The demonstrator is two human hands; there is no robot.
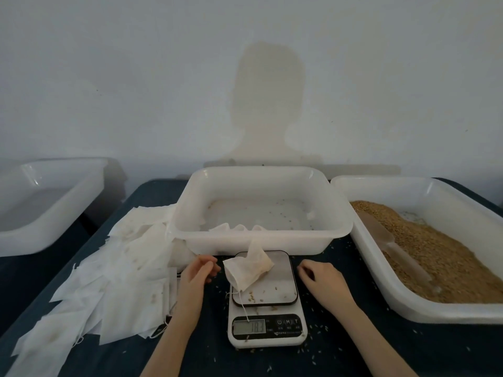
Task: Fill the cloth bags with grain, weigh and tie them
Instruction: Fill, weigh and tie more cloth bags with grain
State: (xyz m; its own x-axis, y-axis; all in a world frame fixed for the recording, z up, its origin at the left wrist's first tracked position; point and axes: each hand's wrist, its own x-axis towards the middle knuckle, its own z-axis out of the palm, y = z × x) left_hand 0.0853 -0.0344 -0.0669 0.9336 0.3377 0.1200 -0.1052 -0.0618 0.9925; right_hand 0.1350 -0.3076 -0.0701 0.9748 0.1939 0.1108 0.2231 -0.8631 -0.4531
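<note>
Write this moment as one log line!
filled bag on scale | hands: left, right beside, off | step: weighing

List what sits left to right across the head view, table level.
Empty tub → pile of empty cloth bags → left hand → filled bag on the scale → right hand → grain tub.

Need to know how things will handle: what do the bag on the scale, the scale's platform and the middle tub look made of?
Bag: thin white non-woven or fine cloth, matte, creased, with a drawstring; hard to tell which. Scale platform: smooth grey surface with a slight sheen, perhaps glass or steel. Middle tub: translucent white plastic, glossy at the rim.
</note>
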